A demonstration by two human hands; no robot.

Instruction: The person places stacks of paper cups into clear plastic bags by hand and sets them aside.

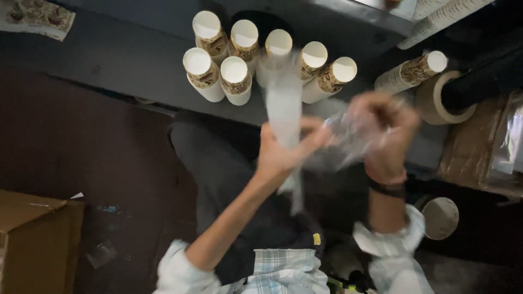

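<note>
Left hand [283,155] pinched shut on thin clear plastic sleeve [286,117], upright and motion-blurred, hanging below the fist too. Right hand [384,130] closed on the crumpled far end of same film, just right of the left. Film held in air, above lap, just short of the dark surface [109,60].

Risks, as judged:
- Film thin, stretched between both grips; could tear or slip with a hard tug.
- Upper end of sleeve overlapped the standing stacks of white paper cups with brown printed bands [239,60]; a swing forward could topple them.
- Lying cup stack [411,73] and beige tape roll [436,98] close at right; elbow room tight there.

Open room: left side, toward brown cardboard box [35,239], well apart. Surface edge ran just ahead of the hands.
</note>
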